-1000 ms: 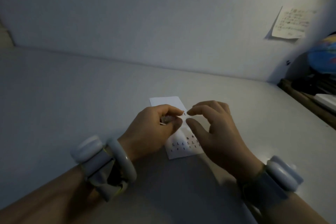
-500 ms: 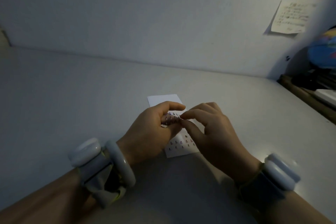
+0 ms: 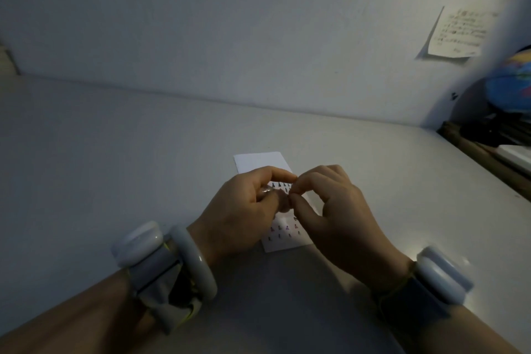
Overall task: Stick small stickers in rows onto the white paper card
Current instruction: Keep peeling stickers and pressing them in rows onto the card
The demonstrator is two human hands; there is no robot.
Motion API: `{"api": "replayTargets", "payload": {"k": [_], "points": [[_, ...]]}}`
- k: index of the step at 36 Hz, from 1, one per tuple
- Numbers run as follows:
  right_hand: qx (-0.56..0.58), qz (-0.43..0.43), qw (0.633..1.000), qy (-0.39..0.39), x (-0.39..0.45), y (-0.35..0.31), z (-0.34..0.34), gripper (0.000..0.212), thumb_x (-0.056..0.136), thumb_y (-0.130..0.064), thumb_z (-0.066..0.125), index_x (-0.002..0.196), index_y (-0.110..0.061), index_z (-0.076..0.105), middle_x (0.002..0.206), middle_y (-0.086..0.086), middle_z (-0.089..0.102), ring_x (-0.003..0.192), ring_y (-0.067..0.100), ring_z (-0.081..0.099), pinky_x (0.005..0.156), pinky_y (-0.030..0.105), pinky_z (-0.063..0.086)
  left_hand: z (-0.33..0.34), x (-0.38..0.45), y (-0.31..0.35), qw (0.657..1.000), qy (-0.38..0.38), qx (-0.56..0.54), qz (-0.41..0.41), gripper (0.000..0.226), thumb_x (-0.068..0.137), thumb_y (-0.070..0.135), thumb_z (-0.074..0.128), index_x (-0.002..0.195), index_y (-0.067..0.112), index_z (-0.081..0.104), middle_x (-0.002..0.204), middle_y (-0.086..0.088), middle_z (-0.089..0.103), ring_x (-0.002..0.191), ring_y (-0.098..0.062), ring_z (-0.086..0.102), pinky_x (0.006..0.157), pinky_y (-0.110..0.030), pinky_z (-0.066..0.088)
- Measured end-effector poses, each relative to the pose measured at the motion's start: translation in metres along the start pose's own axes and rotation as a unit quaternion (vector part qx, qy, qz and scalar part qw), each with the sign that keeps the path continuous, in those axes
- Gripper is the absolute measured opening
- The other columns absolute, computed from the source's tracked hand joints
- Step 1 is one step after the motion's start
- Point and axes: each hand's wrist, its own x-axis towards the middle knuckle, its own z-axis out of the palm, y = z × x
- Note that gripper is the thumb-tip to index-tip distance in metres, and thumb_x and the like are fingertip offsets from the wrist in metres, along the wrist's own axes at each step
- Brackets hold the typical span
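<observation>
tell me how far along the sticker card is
Done: a few rows of small stickers sit on the near end of the white card. In hand: the left hand holds a small sticker sheet while the right hand pinches at its edge. Left: the card's far end is bare; its middle is hidden.

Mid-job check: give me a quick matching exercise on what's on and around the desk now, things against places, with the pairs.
Things:
1. white paper card
2. globe
3. handwritten note
4. sticker sheet

Places:
A. stuck on the wall at upper right
B. held in the left hand
C. flat on the desk under both hands
D. far right edge, beyond the desk

Pairs: 1-C, 2-D, 3-A, 4-B
</observation>
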Motion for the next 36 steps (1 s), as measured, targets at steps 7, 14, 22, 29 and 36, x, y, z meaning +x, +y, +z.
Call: {"api": "replayTargets", "payload": {"k": [7, 14, 22, 29, 36], "points": [[0.0, 0.006, 1.0, -0.008, 0.0, -0.003, -0.001, 0.013, 0.085, -0.02, 0.057, 0.076, -0.029, 0.054, 0.083, -0.014, 0.054, 0.088, 0.001, 0.041, 0.069, 0.012, 0.034, 0.0, 0.0, 0.0, 0.999, 0.029, 0.018, 0.015, 0.023, 0.091, 0.018, 0.053, 0.09, 0.041, 0.058, 0.089, 0.019, 0.065, 0.085, -0.002, 0.063, 0.079, -0.017, 0.054], [0.003, 0.007, 1.0, -0.004, 0.001, -0.001, -0.001, 0.009, 0.085, -0.019, 0.058, 0.077, -0.025, 0.058, 0.083, -0.013, 0.055, 0.088, 0.0, 0.041, 0.071, 0.008, 0.034, -0.001, 0.001, 0.001, 0.999, 0.03, -0.013, 0.009, 0.024, 0.09, 0.012, 0.054, 0.09, 0.035, 0.062, 0.084, 0.014, 0.068, 0.08, 0.002, 0.065, 0.072, -0.013, 0.053], [0.002, 0.01, 1.0, -0.004, 0.001, -0.002, -0.001, 0.01, 0.085, -0.022, 0.055, 0.077, -0.028, 0.054, 0.082, -0.021, 0.049, 0.093, -0.001, 0.042, 0.07, 0.009, 0.035, -0.002, 0.002, 0.0, 0.998, 0.036, -0.048, -0.016, 0.028, 0.09, 0.007, 0.054, 0.086, 0.033, 0.064, 0.074, 0.013, 0.07, 0.076, -0.002, 0.067, 0.064, -0.013, 0.052], [0.016, 0.028, 0.999, 0.015, 0.003, 0.002, -0.009, 0.008, 0.086, -0.023, 0.055, 0.08, -0.028, 0.057, 0.087, -0.018, 0.054, 0.089, 0.001, 0.045, 0.074, 0.011, 0.037, -0.006, 0.003, 0.001, 0.996, 0.058, -0.059, -0.042, 0.022, 0.091, 0.009, 0.054, 0.09, 0.027, 0.066, 0.085, 0.009, 0.07, 0.08, 0.0, 0.066, 0.067, -0.012, 0.053], [0.036, 0.108, 0.99, -0.085, 0.006, 0.016, -0.011, 0.008, 0.09, -0.024, 0.054, 0.085, -0.028, 0.06, 0.097, -0.015, 0.055, 0.095, 0.007, 0.048, 0.081, 0.022, 0.04, -0.01, 0.004, -0.006, 0.993, 0.07, 0.078, -0.057, 0.023, 0.087, 0.018, 0.061, 0.109, 0.023, 0.066, 0.107, 0.006, 0.066, 0.095, -0.007, 0.06, 0.091, -0.023, 0.048]]}}
